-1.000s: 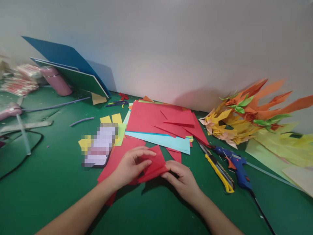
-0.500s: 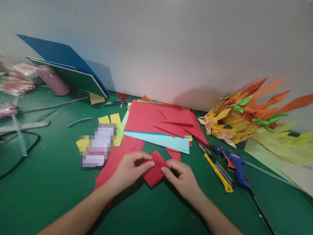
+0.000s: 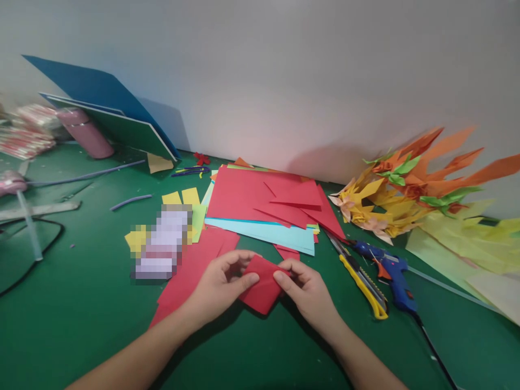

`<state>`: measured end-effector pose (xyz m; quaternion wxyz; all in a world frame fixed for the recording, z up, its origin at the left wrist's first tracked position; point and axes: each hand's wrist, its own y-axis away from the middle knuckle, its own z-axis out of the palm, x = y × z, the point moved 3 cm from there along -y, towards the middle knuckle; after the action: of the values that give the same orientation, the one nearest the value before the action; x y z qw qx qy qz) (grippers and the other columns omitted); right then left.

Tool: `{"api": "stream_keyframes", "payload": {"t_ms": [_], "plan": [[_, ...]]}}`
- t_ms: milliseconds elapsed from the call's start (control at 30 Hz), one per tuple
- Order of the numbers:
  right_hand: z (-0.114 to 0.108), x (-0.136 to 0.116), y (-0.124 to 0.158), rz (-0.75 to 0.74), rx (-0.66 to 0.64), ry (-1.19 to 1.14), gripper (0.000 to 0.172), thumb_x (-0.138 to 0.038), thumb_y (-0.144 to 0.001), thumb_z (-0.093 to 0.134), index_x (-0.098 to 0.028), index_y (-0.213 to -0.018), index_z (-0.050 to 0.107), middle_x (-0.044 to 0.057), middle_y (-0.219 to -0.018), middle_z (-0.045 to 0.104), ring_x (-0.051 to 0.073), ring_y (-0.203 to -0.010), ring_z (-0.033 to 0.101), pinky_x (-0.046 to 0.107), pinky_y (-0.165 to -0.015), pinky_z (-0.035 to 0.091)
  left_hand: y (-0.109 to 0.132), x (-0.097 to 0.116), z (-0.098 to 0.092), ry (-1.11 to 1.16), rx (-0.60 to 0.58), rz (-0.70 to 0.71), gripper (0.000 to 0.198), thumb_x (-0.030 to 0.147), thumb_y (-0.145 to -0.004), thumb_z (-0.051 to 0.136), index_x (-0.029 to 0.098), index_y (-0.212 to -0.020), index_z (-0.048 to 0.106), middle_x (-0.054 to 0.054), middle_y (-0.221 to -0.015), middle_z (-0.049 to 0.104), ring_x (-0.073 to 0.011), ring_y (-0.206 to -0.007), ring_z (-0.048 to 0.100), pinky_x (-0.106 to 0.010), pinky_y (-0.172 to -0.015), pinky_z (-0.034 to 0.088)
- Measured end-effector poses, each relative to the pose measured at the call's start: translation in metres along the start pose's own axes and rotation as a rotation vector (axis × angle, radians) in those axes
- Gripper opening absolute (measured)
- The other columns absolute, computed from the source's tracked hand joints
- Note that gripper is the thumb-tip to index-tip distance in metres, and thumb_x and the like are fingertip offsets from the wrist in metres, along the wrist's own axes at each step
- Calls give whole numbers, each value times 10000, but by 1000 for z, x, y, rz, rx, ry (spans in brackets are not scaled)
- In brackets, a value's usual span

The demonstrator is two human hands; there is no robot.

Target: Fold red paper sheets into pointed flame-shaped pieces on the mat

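Both hands hold a small folded red paper square (image 3: 263, 286) just above the green table (image 3: 81, 314). My left hand (image 3: 221, 286) pinches its left side with thumb and fingers curled. My right hand (image 3: 306, 290) pinches its right edge between thumb and forefinger. Under my left hand lies a larger red sheet (image 3: 190, 271). A stack of red and light blue sheets (image 3: 268, 208) lies just beyond the hands.
A yellow utility knife (image 3: 363, 284) and a blue glue gun (image 3: 390, 273) lie to the right. Orange, yellow and green paper flowers (image 3: 406, 189) are piled at the far right. A blurred-out phone (image 3: 164, 244) lies left of the red sheet. Boards (image 3: 109, 114) and a pink bottle (image 3: 85, 132) lean at back left.
The red paper has been folded from a taller pointed shape into a smaller flat square, and both hands have shifted their pinch slightly on it.
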<state>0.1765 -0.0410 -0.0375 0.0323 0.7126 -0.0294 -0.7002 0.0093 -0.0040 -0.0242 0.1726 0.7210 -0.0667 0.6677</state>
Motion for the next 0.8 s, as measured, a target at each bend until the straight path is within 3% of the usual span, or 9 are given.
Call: {"api": "stream_keyframes", "payload": {"t_ms": [167,333,533,800], "plan": [[1,-3,0,-15,-12,30,415,-584,-728,632,-199,-622,516,-48,-524,452,101,-483,409,215,-471,360,1,3,0,-23,-25,30,308,302,-634,709,187,-915,656,-12,-787,643,-167,-774,613,-292,-713,520],[2,-2,1,-47,-33,88,377,-536,-759,614,-193,-625,534,-42,-543,466,102,-497,407,215,-480,354,1,7,0,-73,-74,68,215,373,-735,647,182,-832,664,-17,-757,667,-157,-712,615,-284,-679,516],[1,0,1,-30,-34,107,391,-558,-746,618,-189,-634,551,-30,-564,497,109,-517,437,220,-495,363,0,7,1,-77,-6,58,203,389,-713,660,187,-695,650,-11,-701,682,-163,-674,624,-278,-654,516],[1,-4,0,18,11,-13,468,-664,-678,636,-202,-682,562,-39,-538,495,112,-488,449,232,-489,408,0,4,-2,5,72,16,217,404,-670,712,194,-717,685,-26,-715,716,-179,-680,653,-277,-623,532]]}}
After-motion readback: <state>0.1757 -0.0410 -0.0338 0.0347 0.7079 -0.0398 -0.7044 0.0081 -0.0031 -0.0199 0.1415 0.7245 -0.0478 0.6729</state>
